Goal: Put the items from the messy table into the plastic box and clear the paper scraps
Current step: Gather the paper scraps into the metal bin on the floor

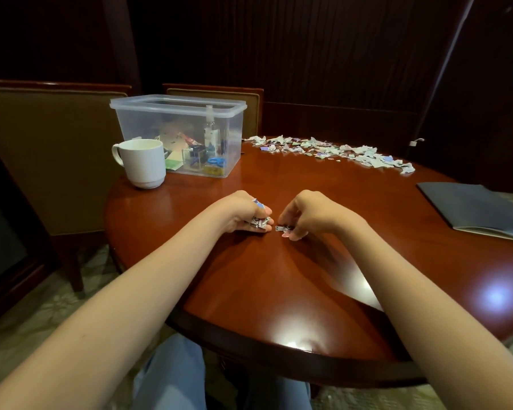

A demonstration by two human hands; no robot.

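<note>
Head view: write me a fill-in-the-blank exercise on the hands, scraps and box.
The left hand grips a wad of paper ____.
The right hand pinches one scrap, and the big pile lies on the ____.
The mug stands to the ____ of the box in the picture.
Missing: scraps; table; left.

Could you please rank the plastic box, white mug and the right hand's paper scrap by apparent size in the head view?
1. Plastic box.
2. White mug.
3. Paper scrap pinched by the right hand, smallest despite lying nearest the camera.
</note>
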